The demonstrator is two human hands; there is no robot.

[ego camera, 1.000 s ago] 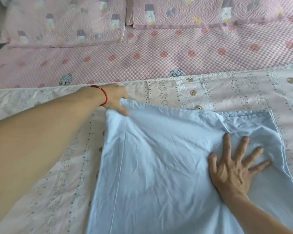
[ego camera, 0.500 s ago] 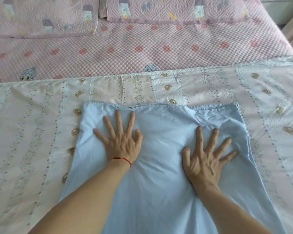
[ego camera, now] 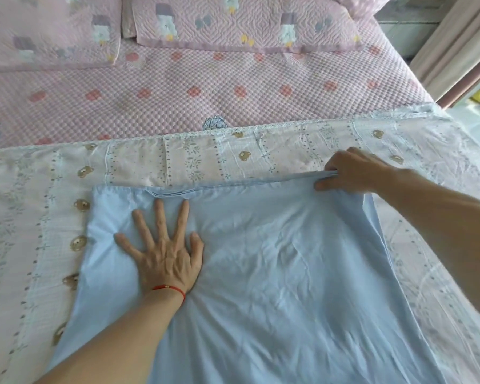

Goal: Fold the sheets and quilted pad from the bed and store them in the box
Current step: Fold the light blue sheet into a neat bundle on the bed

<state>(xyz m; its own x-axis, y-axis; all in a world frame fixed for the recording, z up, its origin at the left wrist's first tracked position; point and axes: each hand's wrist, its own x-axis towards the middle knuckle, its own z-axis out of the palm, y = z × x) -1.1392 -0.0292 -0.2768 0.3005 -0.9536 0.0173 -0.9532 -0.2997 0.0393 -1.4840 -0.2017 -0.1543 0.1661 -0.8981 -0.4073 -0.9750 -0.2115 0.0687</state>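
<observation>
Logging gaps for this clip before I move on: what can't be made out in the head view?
- Storage box: nowhere in frame.
- Blue sheet: near end cut off by the bottom edge.
- Right hand: fingertips hidden, curled round the sheet's far corner.
- Bear-print sheet: middle covered by the blue sheet under the left hand.

1. No words, brand names, numbers or signs can be read anywhere in the head view.
2. The bedding carries pictures only: bear faces on the striped sheet (ego camera: 233,159), flowers on the quilted pad (ego camera: 205,87), cartoon figures on the pillows (ego camera: 233,20).
</observation>
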